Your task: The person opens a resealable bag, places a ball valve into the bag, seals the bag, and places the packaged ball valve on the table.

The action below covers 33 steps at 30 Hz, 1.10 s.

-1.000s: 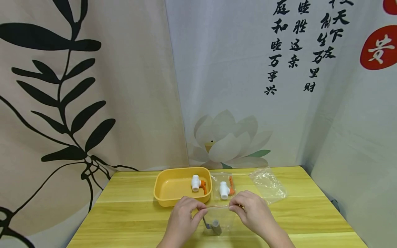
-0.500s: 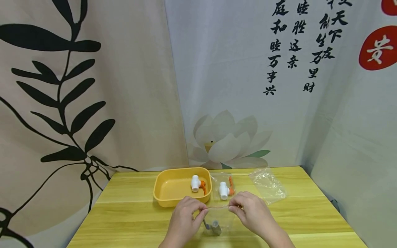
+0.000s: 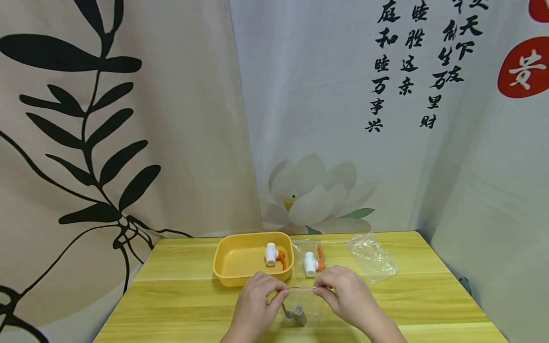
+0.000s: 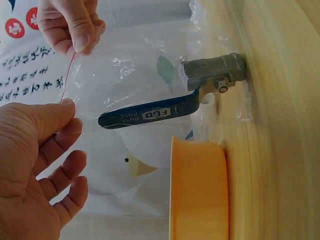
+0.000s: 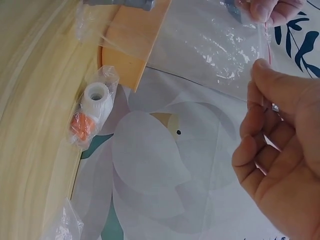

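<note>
A clear zip bag (image 4: 135,60) with a red seal line hangs between both hands. Inside it is a grey metal ball valve (image 4: 212,70) with a dark blue lever handle, low in the bag, close to the tabletop. My left hand (image 3: 257,305) pinches the bag's top edge at one corner between thumb and forefinger. The right hand (image 3: 347,297) pinches the same edge farther along. Between the two pinches the red line runs nearly straight, and I cannot tell whether the seal is closed.
A yellow tray (image 3: 236,281) behind the left hand holds a white valve (image 3: 270,254) with an orange handle. Beside it lies a similar white valve (image 3: 310,265) in a clear bag. Another clear bag (image 3: 372,257) lies flat at the back right of the wooden table (image 3: 171,295).
My right hand has shifted slightly left along the bag's edge, closer to the left hand. The left hand keeps its pinch almost in place.
</note>
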### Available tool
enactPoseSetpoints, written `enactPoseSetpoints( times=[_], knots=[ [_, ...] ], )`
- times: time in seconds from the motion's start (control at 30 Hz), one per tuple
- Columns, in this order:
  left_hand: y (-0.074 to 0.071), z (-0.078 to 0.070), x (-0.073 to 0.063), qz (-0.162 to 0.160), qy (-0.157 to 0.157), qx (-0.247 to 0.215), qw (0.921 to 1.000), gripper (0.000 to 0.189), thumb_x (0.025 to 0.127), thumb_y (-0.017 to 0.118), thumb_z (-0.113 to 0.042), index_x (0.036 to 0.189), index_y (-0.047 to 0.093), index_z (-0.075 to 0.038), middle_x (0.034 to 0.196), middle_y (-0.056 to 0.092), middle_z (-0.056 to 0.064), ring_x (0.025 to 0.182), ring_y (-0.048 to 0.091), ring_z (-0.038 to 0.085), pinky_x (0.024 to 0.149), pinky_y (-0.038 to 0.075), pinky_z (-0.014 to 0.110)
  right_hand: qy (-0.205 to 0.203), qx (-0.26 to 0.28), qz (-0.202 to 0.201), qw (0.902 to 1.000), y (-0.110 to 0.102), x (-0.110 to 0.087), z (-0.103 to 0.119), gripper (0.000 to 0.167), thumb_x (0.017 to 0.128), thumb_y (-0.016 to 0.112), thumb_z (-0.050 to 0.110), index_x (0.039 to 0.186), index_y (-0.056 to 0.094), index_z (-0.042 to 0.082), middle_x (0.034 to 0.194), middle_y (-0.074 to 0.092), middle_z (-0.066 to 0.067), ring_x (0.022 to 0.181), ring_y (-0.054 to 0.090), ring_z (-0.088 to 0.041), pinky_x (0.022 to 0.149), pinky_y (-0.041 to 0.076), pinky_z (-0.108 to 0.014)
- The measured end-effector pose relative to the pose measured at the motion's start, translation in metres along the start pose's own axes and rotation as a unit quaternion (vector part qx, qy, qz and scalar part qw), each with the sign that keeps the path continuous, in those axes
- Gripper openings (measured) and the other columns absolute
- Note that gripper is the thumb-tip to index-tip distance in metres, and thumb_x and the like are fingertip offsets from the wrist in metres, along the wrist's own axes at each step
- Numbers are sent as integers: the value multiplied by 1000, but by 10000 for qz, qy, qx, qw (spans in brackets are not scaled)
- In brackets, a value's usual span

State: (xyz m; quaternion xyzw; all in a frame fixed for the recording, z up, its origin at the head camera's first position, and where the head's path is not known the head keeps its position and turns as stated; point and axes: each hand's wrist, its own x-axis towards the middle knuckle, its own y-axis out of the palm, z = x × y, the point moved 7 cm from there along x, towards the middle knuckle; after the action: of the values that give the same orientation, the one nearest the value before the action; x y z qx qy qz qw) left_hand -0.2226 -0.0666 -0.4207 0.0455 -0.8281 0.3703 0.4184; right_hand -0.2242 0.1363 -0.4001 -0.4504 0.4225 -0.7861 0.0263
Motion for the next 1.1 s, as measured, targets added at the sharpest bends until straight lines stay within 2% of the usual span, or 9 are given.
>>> enactPoseSetpoints(
  times=[0.13, 0.4, 0.77, 1.1],
  knots=[
    [0, 0, 0, 4, 20, 9, 10000, 18, 83, 92, -15, 82, 76, -24, 86, 75, -20, 83, 60, 0, 74, 49, 22, -89, -51, -34, 9999, 0, 0, 0, 24, 81, 91, 18, 81, 70, 29, 78, 64, 23, 74, 52, 6, 66, 47, -17],
    [0, -3, 1, 118, -80, 91, 9999, 16, 86, 90, -16, 83, 76, -23, 86, 75, -19, 84, 60, 1, 75, 49, 23, -18, -22, -9, 10000, 0, 0, -1, 24, 82, 91, 17, 82, 70, 29, 80, 65, 23, 75, 53, 5, 65, 47, -17],
    [2, -2, 1, 54, -19, 45, 10000, 17, 85, 91, -16, 83, 76, -23, 84, 74, -18, 82, 59, 0, 73, 48, 21, 209, 206, 378, 9989, 6, 1, 0, 24, 84, 91, 15, 85, 72, 29, 84, 68, 21, 80, 58, 5, 67, 52, -19],
    [2, -2, 0, 69, 31, 35, 10000, 16, 84, 91, -17, 84, 76, -24, 86, 74, -20, 84, 60, 1, 74, 50, 23, -58, 248, 171, 9995, 4, 1, 3, 23, 83, 91, 13, 83, 74, 28, 82, 70, 20, 78, 59, 5, 67, 51, -18]
  ],
)
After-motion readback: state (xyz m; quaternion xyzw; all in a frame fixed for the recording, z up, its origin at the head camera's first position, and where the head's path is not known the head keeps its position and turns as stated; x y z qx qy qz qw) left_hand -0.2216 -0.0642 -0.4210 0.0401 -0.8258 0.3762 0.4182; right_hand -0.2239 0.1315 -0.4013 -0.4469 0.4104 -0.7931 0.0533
